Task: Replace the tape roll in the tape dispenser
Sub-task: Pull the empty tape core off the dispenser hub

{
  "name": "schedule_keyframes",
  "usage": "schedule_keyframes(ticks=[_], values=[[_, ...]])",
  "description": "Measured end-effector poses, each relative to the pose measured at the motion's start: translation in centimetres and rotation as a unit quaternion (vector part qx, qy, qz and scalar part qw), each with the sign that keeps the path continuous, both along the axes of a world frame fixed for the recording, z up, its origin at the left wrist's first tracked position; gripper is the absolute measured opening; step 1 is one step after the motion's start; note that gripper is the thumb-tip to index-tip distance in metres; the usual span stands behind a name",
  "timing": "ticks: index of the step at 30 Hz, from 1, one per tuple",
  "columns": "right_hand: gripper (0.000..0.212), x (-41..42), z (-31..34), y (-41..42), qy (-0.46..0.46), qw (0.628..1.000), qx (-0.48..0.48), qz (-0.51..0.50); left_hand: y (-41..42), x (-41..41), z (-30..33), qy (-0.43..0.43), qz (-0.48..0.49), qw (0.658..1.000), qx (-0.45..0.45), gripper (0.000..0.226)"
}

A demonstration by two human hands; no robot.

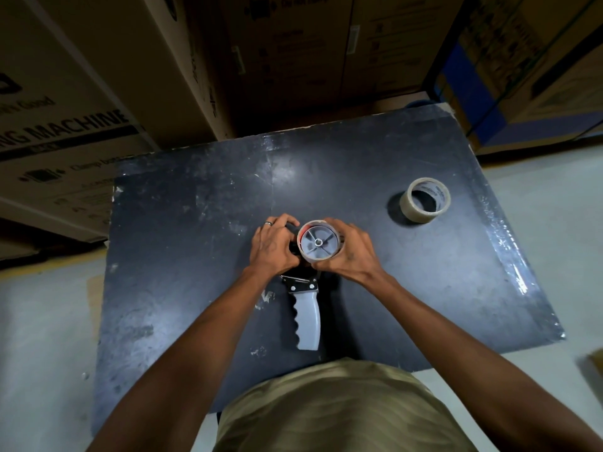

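A tape dispenser lies flat in the middle of the dark table [182,223], its grey ridged handle [308,321] pointing toward me. On its grey spoked hub [318,243] sits a thin, nearly bare cardboard core. My right hand [349,252] wraps its fingers around that core from the right. My left hand [272,244], a ring on one finger, grips the dispenser's black front part just left of the hub. A fresh roll of clear tape [424,200] rests flat on the table at the right, apart from both hands.
Large cardboard boxes [81,109] stand stacked behind and to the left of the table. More boxes with blue print [509,76] stand at the back right. Pale floor [538,223] surrounds the table.
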State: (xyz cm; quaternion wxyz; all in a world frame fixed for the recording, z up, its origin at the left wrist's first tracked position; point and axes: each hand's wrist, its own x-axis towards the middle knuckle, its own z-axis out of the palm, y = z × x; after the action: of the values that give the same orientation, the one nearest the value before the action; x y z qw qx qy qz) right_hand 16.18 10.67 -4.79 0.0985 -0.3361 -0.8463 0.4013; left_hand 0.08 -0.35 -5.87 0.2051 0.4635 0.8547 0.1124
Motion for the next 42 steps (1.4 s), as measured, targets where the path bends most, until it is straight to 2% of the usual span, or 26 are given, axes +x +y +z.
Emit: schedule_keyframes(ticks=[7, 12, 16, 21, 30, 35, 42], values=[[0.076, 0.3, 0.2, -0.3, 0.021, 1.0, 0.0, 0.0, -0.1, 0.2, 0.1, -0.001, 0.003, 1.0, 0.001, 0.019], [0.075, 0.4, 1.0, -0.3, 0.038, 0.999, -0.013, -0.002, -0.1, 0.6, 0.9, 0.004, 0.015, 1.0, 0.007, 0.04], [0.076, 0.4, 1.1, -0.3, 0.041, 0.999, -0.011, -0.003, -0.1, 0.5, 0.6, 0.024, 0.0, 1.0, -0.001, 0.035], [0.077, 0.6, 0.7, -1.0, 0.06, 0.998, -0.021, -0.027, -0.3, 0.7, 0.5, 0.03, 0.002, 1.0, 0.008, 0.04], [0.079, 1.2, 0.5, -1.3, 0.099, 0.993, -0.043, -0.055, -0.5, 1.1, 1.6, -0.003, 0.008, 1.0, 0.02, 0.052], [0.079, 1.5, 0.9, -1.3, 0.115, 0.991, -0.042, -0.059, -0.6, 1.1, 1.6, 0.003, -0.009, 1.0, 0.02, 0.049], [0.079, 3.2, 1.6, -1.5, 0.151, 0.981, -0.05, -0.107, -1.0, 0.5, 1.0, -0.033, 0.01, 0.993, 0.114, 0.048]])
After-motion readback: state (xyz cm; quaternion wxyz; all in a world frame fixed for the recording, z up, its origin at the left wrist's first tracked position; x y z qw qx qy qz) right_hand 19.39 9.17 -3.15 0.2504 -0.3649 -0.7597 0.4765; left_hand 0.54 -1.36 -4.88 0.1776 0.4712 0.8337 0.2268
